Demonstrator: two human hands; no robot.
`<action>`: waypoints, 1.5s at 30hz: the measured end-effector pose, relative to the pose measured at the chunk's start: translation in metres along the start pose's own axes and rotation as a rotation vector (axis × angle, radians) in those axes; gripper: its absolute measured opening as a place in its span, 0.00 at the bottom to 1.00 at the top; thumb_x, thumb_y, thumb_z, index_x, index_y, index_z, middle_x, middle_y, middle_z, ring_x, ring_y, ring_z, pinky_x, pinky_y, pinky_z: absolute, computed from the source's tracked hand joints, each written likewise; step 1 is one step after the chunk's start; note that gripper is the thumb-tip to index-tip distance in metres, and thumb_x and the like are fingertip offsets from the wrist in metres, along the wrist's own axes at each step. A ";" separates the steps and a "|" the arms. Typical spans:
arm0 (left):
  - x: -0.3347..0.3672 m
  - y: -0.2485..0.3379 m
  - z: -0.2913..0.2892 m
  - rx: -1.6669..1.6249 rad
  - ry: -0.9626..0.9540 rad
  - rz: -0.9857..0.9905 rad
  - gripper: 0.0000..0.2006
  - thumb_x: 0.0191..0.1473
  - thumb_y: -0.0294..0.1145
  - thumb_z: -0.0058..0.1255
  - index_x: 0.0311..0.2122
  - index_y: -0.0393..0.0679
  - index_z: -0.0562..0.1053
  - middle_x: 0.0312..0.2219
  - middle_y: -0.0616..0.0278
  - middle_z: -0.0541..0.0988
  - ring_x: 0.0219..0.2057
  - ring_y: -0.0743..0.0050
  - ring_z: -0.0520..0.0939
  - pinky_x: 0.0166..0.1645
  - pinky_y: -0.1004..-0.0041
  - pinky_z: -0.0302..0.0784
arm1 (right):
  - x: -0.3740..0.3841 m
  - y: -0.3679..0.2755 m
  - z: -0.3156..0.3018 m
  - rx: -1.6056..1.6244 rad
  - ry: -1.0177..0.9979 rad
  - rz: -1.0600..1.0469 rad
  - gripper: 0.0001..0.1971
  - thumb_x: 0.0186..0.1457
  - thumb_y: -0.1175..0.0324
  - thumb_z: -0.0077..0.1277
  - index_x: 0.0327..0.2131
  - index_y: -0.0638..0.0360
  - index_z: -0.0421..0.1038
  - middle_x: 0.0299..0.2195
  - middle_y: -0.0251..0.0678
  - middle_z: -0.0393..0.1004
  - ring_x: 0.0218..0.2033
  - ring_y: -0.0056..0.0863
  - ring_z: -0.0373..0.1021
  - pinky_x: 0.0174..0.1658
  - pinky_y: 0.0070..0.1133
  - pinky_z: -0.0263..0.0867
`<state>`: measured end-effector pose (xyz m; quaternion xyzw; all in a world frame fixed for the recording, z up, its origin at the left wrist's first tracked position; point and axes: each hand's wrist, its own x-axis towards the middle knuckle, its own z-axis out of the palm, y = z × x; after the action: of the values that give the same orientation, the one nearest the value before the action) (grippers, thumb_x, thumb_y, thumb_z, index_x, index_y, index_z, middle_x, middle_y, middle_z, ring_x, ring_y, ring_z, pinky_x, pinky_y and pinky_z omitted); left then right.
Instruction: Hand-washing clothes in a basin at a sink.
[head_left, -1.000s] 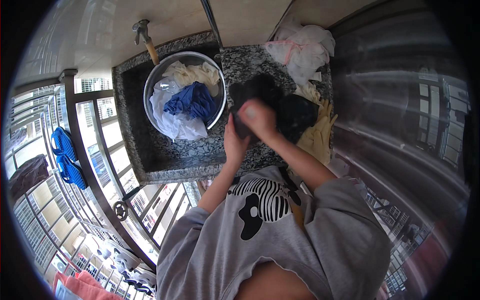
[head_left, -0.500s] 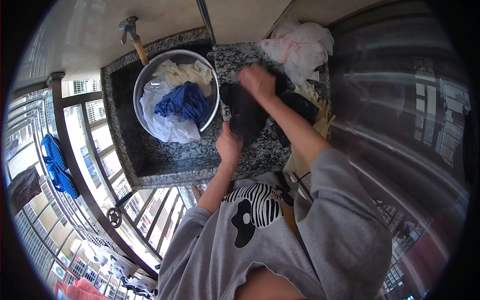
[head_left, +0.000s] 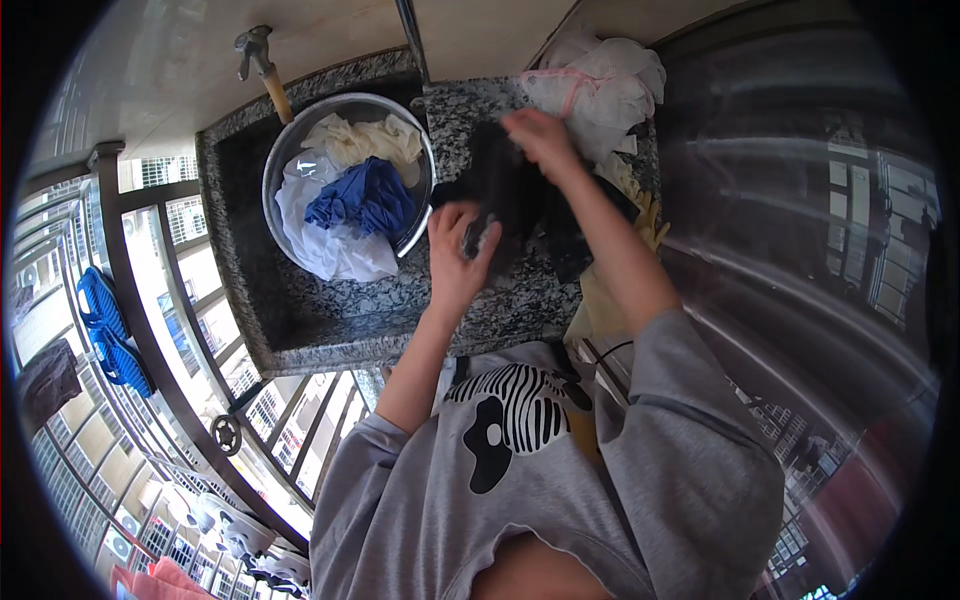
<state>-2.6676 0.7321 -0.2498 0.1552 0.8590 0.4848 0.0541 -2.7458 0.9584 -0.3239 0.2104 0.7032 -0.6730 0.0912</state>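
Note:
A dark, wet-looking black garment (head_left: 505,195) lies bunched on the speckled granite counter (head_left: 450,115). My right hand (head_left: 543,142) pinches its far edge, blurred a little by motion. At its near left side, my left hand (head_left: 460,255) curls round a fold, the thumb and fingers apart with dark cloth between them. Just left of this hand, in the granite sink (head_left: 300,335), sits a round metal basin (head_left: 433,165). It holds a blue cloth (head_left: 365,197), white clothing (head_left: 340,255) and a cream cloth (head_left: 385,145).
A tap (head_left: 262,65) juts from the wall above the basin. White mesh bags (head_left: 615,85) are piled at the counter's back right, with cream rubber gloves (head_left: 645,205) below them. Metal railings stand on the left, with blue slippers (head_left: 110,330) on them.
My left hand has moved up along the garment and its fingers have spread around a fold. My right hand has shifted slightly right and away, drawing the cloth's far end with it.

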 end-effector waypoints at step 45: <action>-0.051 -0.070 0.029 0.071 -0.080 -0.229 0.19 0.38 0.23 0.63 0.39 0.40 0.74 0.35 0.49 0.72 0.40 0.47 0.72 0.47 0.60 0.69 | -0.107 0.014 0.124 -0.643 0.355 -0.406 0.09 0.41 0.62 0.63 0.21 0.48 0.71 0.24 0.33 0.70 0.30 0.38 0.70 0.31 0.34 0.66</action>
<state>-2.6272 0.7061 -0.3273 0.0773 0.8848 0.4383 0.1379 -2.6637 0.8183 -0.3025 0.1413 0.9094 -0.3769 -0.1050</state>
